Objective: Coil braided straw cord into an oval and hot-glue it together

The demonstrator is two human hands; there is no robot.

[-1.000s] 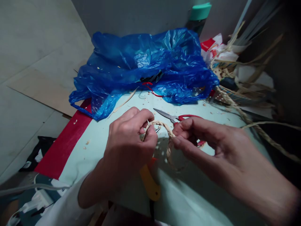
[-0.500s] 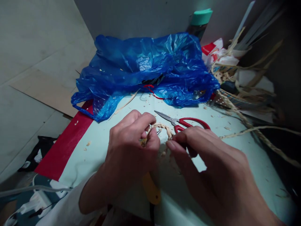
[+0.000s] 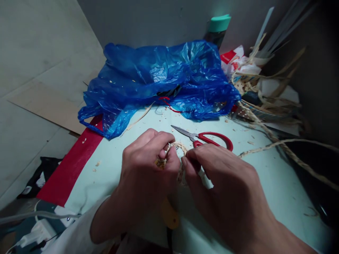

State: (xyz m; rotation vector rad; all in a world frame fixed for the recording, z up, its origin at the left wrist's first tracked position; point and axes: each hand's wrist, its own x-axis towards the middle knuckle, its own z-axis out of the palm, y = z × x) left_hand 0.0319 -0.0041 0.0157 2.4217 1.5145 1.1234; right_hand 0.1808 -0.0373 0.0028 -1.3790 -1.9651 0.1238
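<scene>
A pale braided straw strip (image 3: 181, 145) arches in a small loop between my two hands. My left hand (image 3: 148, 165) is closed on one side of it, thumb against curled fingers, with a yellowish bit showing underneath. A thin shiny metal piece shows by the left fingertips, too small to name surely. My right hand (image 3: 225, 183) pinches the other side of the braid between thumb and forefinger. Just beyond the fingers lie scissors (image 3: 192, 135) with red handles, their blades slightly apart. Below my left hand sits a yellow handle (image 3: 171, 216), partly hidden.
A crumpled blue plastic bag (image 3: 148, 77) spans the table's back. Long braided cord (image 3: 280, 144) runs out to the right from a basket (image 3: 265, 107) of straw strips. A green-lidded bottle (image 3: 219, 24) stands behind. Red sheet (image 3: 71, 165) lines the left edge; plugs (image 3: 39, 231) lie lower left.
My right hand has moved left, nearer my left hand, and the braid loop between them looks narrower. The whole view has shifted slightly. Both hands keep their hold.
</scene>
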